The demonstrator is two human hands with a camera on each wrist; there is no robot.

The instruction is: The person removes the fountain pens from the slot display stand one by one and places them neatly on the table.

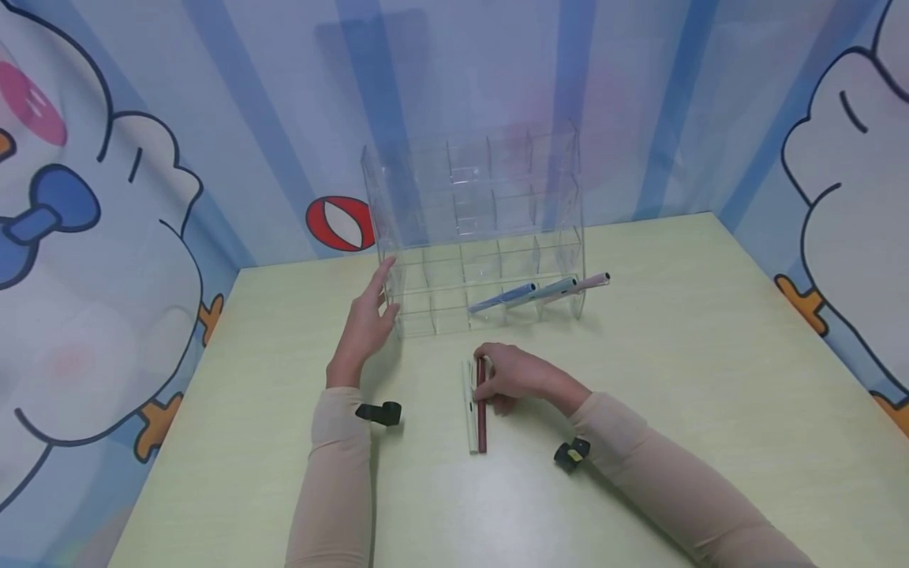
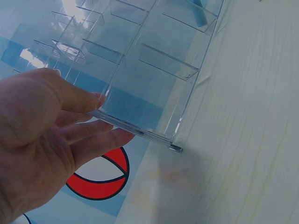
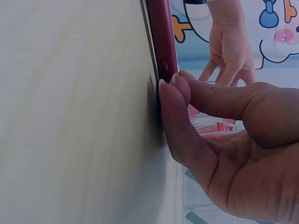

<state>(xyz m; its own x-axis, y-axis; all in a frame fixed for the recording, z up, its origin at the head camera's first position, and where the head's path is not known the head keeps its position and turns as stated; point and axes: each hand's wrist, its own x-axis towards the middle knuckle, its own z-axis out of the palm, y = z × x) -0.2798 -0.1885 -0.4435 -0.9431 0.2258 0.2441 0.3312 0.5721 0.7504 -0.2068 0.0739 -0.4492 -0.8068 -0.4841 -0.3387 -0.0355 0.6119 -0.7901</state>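
Observation:
A clear acrylic rack (image 1: 429, 315) with rows of small compartments stands against the back wall. My left hand (image 1: 365, 323) holds its left side; in the left wrist view, the thumb and fingers (image 2: 110, 140) lie on either side of the clear panel. Lower and nearer me, my right hand (image 1: 518, 375) has its fingertips on a dark red pen (image 1: 482, 430). The right wrist view shows thumb and fingers pinching this pen (image 3: 162, 37) close to the tabletop. A pale whitish-green pen (image 1: 471, 426) lies alongside it on the table.
A blue pen (image 1: 500, 297), a teal pen (image 1: 547, 292) and a pink pen (image 1: 592, 281) lean in the rack's front row, their ends sticking out to the right. Behind the pale table (image 1: 675, 355) hangs a blue cartoon-printed backdrop (image 1: 270, 118).

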